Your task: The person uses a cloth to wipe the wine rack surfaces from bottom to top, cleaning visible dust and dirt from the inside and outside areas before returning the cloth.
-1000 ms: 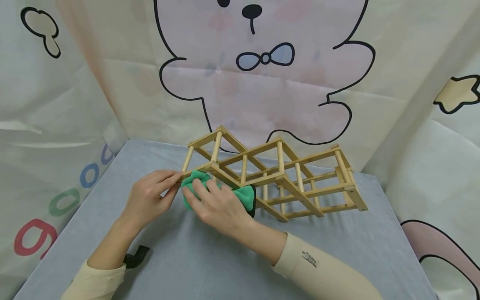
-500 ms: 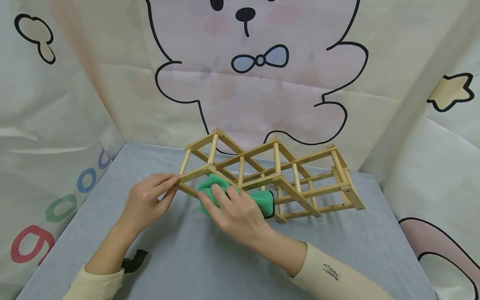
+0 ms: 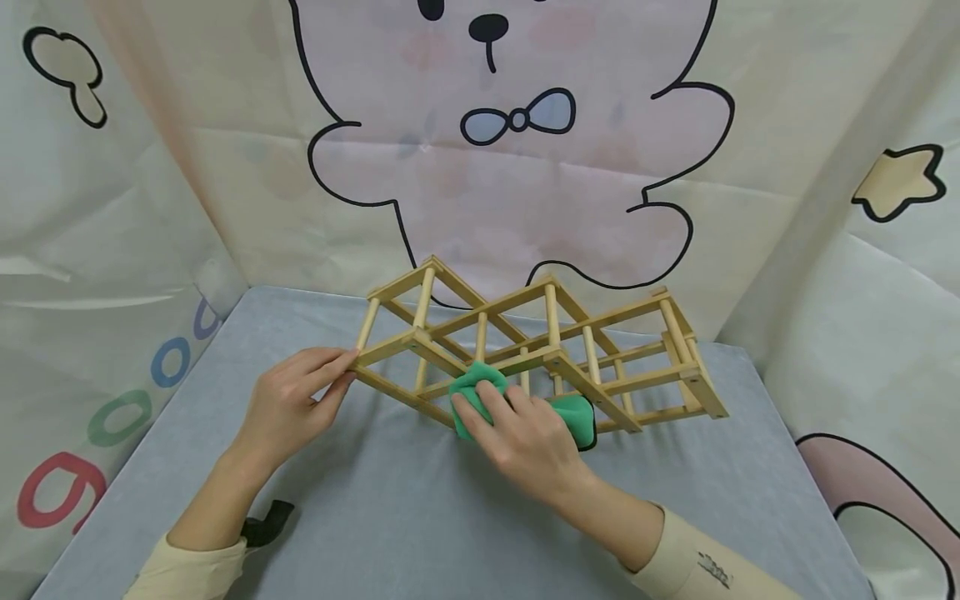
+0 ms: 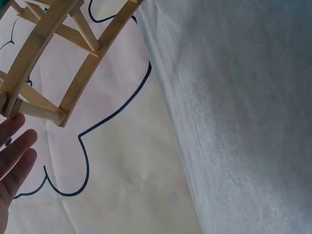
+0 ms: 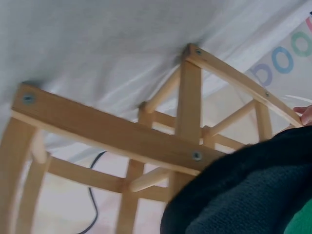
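Observation:
A folding wooden lattice rack [image 3: 551, 357] of slats and round dowels stands on the table in the head view. My left hand [image 3: 296, 406] pinches the rack's left end between thumb and forefinger. In the left wrist view the other fingers of that left hand [image 4: 17, 156] stay off the wood. My right hand [image 3: 525, 437] holds a green cloth [image 3: 573, 418] with a dark edge against the front slats near the rack's middle. The dark-edged cloth [image 5: 243, 195] hides part of the rack [image 5: 117, 129] in the right wrist view, where the right hand's fingers are out of sight.
The table has a grey-blue cover [image 3: 397, 517]. Behind it hangs a printed cloth backdrop [image 3: 420, 167] with a cartoon animal, and more printed cloth stands at both sides. A black strap-like piece [image 3: 267, 523] shows beside the left wrist.
My right hand has slid the green cloth rightward along the front slats, from the rack's left end to near its middle. The left hand keeps its pinch. The head view has shifted slightly.

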The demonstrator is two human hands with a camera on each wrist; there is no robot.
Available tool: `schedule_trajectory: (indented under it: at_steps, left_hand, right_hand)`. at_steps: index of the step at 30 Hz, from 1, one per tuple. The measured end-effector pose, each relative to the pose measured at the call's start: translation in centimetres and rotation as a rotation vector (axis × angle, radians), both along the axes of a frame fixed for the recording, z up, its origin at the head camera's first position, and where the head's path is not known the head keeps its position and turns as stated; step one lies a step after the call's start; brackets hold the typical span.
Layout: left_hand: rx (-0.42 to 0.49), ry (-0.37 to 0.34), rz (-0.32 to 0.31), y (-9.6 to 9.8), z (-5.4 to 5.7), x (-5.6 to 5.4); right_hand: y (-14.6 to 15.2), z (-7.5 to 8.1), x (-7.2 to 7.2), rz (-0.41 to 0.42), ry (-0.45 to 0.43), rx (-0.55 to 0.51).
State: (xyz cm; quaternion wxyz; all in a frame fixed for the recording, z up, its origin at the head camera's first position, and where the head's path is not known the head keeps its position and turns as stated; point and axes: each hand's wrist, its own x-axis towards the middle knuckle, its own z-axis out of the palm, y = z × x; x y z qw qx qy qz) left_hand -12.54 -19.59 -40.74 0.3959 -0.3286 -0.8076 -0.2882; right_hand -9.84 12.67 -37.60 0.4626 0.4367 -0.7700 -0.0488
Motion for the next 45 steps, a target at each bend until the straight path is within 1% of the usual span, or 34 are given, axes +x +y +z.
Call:
schedule_trajectory:
  at_steps: [6,11,22,27,32,39,41,45]
  left_hand:
    - [0.000,0.005,0.008,0.0,0.0,0.0]
    - [-0.002,0.011,0.007,0.1,0.0,0.0]
    - [-0.001,0.013,0.010,0.0,0.1,0.1]
    - [-0.002,-0.001,0.005,-0.1,0.0,0.1]
    - [-0.003,0.001,0.012,0.0,-0.1,0.0]
    - [-0.003,0.007,0.015,0.0,-0.1,0.0]
    - [-0.003,0.008,0.015,0.0,-0.1,-0.1]
    - [0.002,0.017,0.011,0.1,-0.1,-0.1]
  right_hand:
    - [1.5,-0.7,-0.1,0.007,0.010,-0.012]
    - [2.5,-0.8,-0.1,0.017,0.011,-0.007]
    - [4.2,0.5,-0.2,0.029,0.101,-0.044]
    - [4.8,1.2,0.1,0.044,0.114,-0.049]
    - [5.2,1.8,0.4,0.069,0.129,-0.085]
    - [5.5,2.8,0.6,0.075,0.133,-0.134]
    - [5.7,2.7,0.6,0.072,0.128,-0.142]
    - [6.5,2.3,0.7,0.058,0.083,-0.150]
